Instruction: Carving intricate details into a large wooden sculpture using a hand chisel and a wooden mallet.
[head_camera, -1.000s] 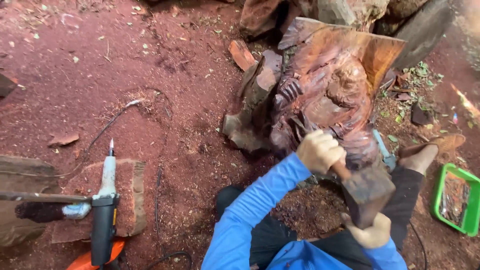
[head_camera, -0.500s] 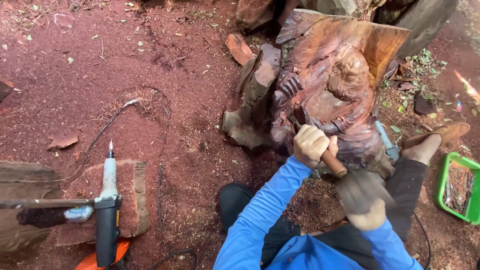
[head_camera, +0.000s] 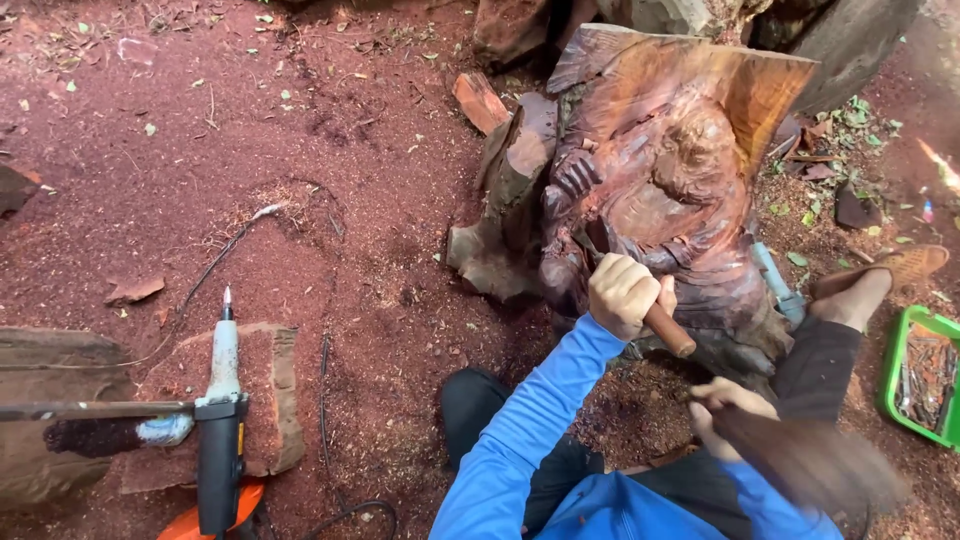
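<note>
A reddish-brown wood carving (head_camera: 665, 170) with figures cut in relief stands propped on the red ground in front of me. My left hand (head_camera: 625, 292) grips a chisel with a wooden handle (head_camera: 668, 330), its blade hidden against the lower carving. My right hand (head_camera: 722, 402) holds a dark wooden mallet (head_camera: 810, 465), blurred by motion, low and behind the chisel's end. Both arms wear blue sleeves.
A power tool with a pointed bit (head_camera: 222, 400) lies on a wood slab (head_camera: 270, 400) at lower left, its cable (head_camera: 325, 400) trailing across the sawdust. A green tray of tools (head_camera: 892, 370) sits at right. Wood offcuts (head_camera: 480, 100) lie behind the carving.
The mallet has swung back down and away from the chisel handle. My left hand with the chisel stays at the lower carving.
</note>
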